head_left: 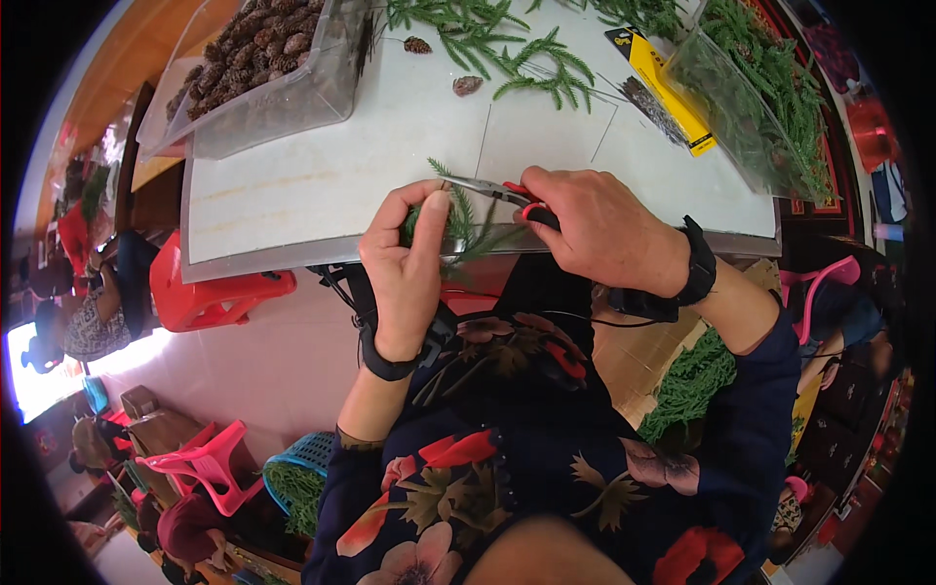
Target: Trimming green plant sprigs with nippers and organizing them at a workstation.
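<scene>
Trimming step: your left hand [405,268] pinches a green sprig [458,229] at the counter [322,166] edge; your right hand [595,229], fingers wrapped, holds red-handled snips [502,192]. Next, judge blade placement carefully.

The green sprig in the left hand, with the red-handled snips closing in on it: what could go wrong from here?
1. The snips point their blades at the green sprig right beside the left hand, whose fingertips pinch close to the cut, so a nick looks possible.
2. The work sits at the table edge; a cut piece may drop onto the lap.
3. The right hand hides the handles, so grip is hard to judge.
</scene>
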Tool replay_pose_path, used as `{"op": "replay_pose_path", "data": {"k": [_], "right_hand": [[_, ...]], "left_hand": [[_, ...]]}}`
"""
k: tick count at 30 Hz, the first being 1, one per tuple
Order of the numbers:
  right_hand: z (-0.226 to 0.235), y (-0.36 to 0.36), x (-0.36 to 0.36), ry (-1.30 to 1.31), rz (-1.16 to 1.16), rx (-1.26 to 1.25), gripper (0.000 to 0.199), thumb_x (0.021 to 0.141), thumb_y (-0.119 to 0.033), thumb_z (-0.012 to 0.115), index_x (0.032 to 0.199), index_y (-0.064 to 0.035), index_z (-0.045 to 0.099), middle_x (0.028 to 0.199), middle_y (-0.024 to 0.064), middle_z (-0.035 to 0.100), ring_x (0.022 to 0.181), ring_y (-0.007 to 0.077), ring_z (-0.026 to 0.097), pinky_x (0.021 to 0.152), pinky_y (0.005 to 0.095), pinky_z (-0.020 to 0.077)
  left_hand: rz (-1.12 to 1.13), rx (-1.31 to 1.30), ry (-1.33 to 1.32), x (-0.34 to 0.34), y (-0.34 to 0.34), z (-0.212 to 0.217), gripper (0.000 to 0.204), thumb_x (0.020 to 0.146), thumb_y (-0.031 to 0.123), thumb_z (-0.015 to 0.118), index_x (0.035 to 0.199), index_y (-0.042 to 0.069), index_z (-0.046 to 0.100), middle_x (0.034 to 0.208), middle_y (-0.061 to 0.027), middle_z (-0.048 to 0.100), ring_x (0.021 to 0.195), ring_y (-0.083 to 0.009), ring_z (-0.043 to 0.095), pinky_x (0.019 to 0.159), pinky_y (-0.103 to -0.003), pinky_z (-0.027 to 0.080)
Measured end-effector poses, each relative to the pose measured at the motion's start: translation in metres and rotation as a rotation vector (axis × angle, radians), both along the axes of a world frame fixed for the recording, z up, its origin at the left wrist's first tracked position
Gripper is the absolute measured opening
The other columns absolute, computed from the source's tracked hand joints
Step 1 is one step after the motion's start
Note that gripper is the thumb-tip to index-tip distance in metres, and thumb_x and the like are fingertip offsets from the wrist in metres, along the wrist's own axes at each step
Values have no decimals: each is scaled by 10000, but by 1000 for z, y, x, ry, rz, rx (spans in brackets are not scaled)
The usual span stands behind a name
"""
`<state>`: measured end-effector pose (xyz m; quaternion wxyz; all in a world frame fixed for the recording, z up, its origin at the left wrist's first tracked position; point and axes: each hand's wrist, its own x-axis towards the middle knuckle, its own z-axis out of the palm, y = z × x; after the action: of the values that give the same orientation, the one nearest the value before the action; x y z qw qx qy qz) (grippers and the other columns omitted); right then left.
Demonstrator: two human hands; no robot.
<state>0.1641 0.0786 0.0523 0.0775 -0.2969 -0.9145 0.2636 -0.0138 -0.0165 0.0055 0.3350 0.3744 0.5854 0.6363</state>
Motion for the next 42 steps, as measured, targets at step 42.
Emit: {"op": "replay_pose_path", "data": {"k": [42], "right_hand": [[-10, -4, -4, -314, -111, 666, 150, 823, -133, 604, 917, -64, 511, 768, 76, 497, 692, 269, 575, 589, 415, 467]], "left_hand": [[-260, -270, -651, -10, 4, -7, 230, 893, 46, 620, 1112, -20, 647, 928, -43, 682, 775, -81, 611, 699, -194, 471]]}}
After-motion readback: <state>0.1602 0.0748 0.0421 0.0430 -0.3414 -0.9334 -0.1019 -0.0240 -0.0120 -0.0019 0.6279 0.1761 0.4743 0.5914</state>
